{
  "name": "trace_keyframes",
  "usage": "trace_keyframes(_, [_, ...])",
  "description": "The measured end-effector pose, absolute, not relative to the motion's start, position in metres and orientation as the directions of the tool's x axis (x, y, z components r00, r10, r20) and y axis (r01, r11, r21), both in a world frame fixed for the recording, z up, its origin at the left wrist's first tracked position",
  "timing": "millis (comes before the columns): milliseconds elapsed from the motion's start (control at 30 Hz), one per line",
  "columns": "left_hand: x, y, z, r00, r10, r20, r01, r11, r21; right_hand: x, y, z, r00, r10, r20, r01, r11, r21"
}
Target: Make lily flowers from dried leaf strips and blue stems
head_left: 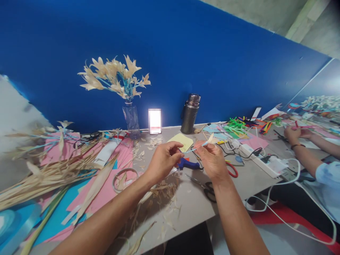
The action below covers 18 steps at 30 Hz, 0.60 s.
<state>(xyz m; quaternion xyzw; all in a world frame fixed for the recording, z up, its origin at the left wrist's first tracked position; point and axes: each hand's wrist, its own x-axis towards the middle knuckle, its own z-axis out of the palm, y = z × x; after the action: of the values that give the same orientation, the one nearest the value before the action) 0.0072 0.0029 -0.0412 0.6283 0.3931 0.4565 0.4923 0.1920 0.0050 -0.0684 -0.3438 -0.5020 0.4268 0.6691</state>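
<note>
My right hand (pixel 211 157) pinches a thin light-blue stem (pixel 193 150) with a small cream husk petal (pixel 211 137) at its upper end. The stem's other end reaches the closed fingertips of my left hand (pixel 166 157), which partly hide it. Just below and between the hands lies a blue glue gun (pixel 190 164). Behind them is a yellow paper pad (pixel 183 141). Black-handled scissors (pixel 209 191) rest on the table under my right wrist. Husk scraps (pixel 164 191) are scattered beneath my left forearm.
Dried husks (pixel 66 173) and pink paper cover the left side. A bottle vase (pixel 130 120) of husk flowers, a lit phone (pixel 155 121) and a thermos (pixel 190 115) stand along the blue wall. At right are a power strip (pixel 259 161), cables and another person's hands (pixel 296 134).
</note>
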Motion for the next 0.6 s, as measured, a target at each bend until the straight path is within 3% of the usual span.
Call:
trace_keyframes(133, [0.007,0.001,-0.043,0.179,0.898,0.401,0.227,-0.434,0.872,0.193,0.003,-0.066,0.12,0.906,0.405,-0.241,0.423,-0.874])
trace_keyframes(267, [0.007,-0.001,-0.05,0.169,0.643,0.747,0.4,-0.738,0.544,0.194,0.003,-0.065,0.135,0.894,0.427,-0.273,0.448,-0.851])
trace_keyframes(367, [0.007,-0.002,-0.056,0.212,0.473,0.855,0.469,-0.817,0.335,0.194,0.003,-0.065,0.141,0.884,0.446,-0.275,0.468,-0.84])
trace_keyframes(600, [0.008,-0.002,-0.06,0.204,0.466,0.861,0.517,-0.798,0.31,0.195,0.001,-0.067,0.103,0.843,0.527,-0.234,0.536,-0.811])
